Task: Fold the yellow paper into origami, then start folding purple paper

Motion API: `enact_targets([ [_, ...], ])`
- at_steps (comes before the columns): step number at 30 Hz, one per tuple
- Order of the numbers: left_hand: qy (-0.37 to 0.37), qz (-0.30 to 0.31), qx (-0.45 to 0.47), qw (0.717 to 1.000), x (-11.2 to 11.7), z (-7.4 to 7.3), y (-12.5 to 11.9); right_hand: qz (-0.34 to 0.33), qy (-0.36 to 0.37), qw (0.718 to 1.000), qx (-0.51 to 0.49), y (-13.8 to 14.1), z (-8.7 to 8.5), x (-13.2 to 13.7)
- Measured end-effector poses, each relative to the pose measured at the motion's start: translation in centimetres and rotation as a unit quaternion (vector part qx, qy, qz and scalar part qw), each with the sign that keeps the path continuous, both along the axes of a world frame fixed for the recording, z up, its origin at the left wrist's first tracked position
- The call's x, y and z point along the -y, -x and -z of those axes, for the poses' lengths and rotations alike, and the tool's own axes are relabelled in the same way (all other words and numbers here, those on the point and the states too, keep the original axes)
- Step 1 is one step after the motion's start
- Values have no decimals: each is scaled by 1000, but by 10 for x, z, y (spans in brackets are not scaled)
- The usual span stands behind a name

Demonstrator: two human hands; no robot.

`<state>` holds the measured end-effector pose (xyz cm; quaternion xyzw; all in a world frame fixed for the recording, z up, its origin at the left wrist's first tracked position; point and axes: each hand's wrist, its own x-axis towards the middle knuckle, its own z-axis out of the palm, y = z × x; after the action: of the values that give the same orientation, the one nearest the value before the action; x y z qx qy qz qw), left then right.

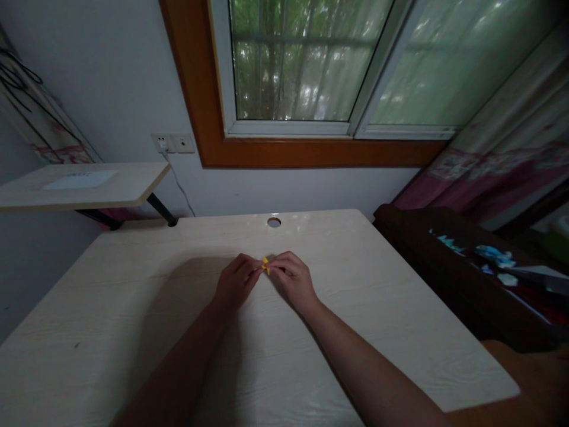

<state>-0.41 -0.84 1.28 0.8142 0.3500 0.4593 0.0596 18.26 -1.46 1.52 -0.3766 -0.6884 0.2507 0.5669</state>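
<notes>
My left hand [235, 282] and my right hand [293, 280] meet over the middle of a pale wooden desk [133, 296]. Both are closed in a pinch on a tiny yellow piece [265, 265], which looks like folded paper. Only a sliver of the yellow piece shows between the fingertips. The wrists rest on or just above the desktop.
A round cable hole [274, 222] sits at the desk's far edge. A small side shelf [80, 185] stands at the left, under a wall socket [172, 143]. A dark wooden bed frame [466, 279] with scattered items lies to the right. A window [311, 65] is ahead.
</notes>
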Motion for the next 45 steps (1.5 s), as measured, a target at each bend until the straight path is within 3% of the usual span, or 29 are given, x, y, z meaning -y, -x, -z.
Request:
enact_targets([
  [5, 3, 10, 21, 1000, -1, 3, 0, 15, -36, 999, -7, 1, -3, 1],
  [11, 102, 10, 95, 990, 4, -1, -1, 29, -59, 998, 4, 0, -6, 4],
  [17, 280, 33, 235, 930, 5, 3, -7, 12, -90, 995, 42, 0, -3, 6],
  [23, 303, 93, 366, 875, -1, 7, -13, 5, -92, 994, 65, 0, -3, 6],
  [26, 308, 100, 390, 862, -2, 6, -13, -2, -84, 995, 59, 1, -4, 5],
  [30, 299, 83, 390, 867, -4, 8, -12, -1, -72, 997, 39, 3, -6, 5],
  [38, 263, 15, 294, 919, -5, 12, -6, 18, -22, 1000, 9, 4, -4, 4],
  [45, 221, -18, 213, 952, -3, 15, -7, -14, -14, 999, 28, 5, -3, 3],
])
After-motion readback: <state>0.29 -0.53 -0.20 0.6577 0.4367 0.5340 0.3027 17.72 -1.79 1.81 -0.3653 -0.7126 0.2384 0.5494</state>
